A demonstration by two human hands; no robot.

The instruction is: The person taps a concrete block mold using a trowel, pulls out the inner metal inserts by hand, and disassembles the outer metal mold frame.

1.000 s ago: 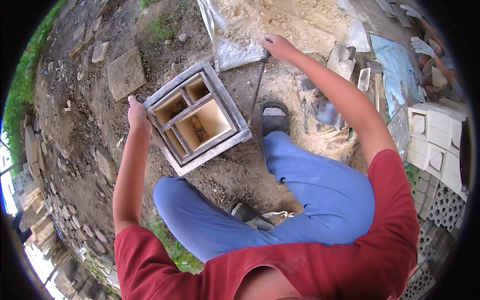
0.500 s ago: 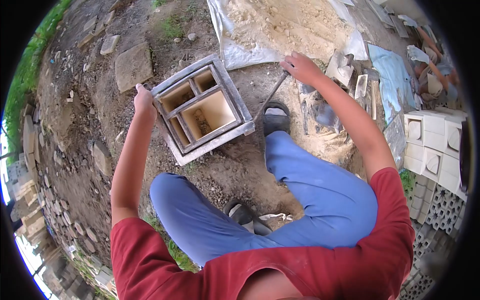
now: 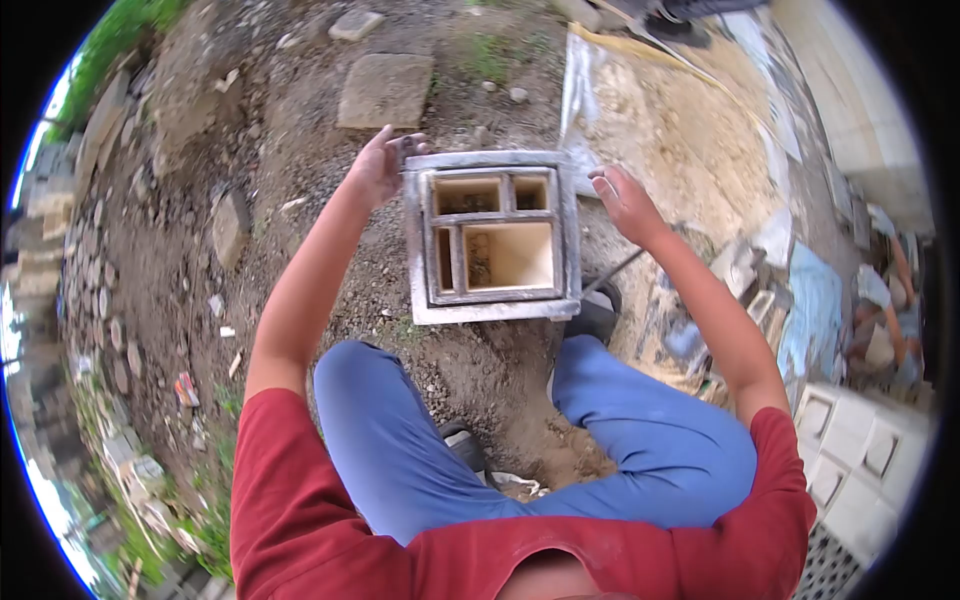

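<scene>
A square mould box stands on the ground in front of me, with a grey frame and four pale-walled compartments of different sizes. By its upper left corner is my left hand, fingers apart beside a small dark handle. My right hand is raised off the box's upper right side, its fingers loosely bent and apart. A dark rod slants from the lower right corner up to my right wrist; its upper end is hidden behind the forearm.
Sandy material lies on a white sheet at upper right. A flat stone is beyond the box. White blocks and a light blue cloth lie right. A co-worker's gloved hands show at far right, another person's shoe at top.
The view has turned, so the box now appears squarer and farther right. My right hand has come off the rod's end and nearer the box. My left hand's fingers have spread.
</scene>
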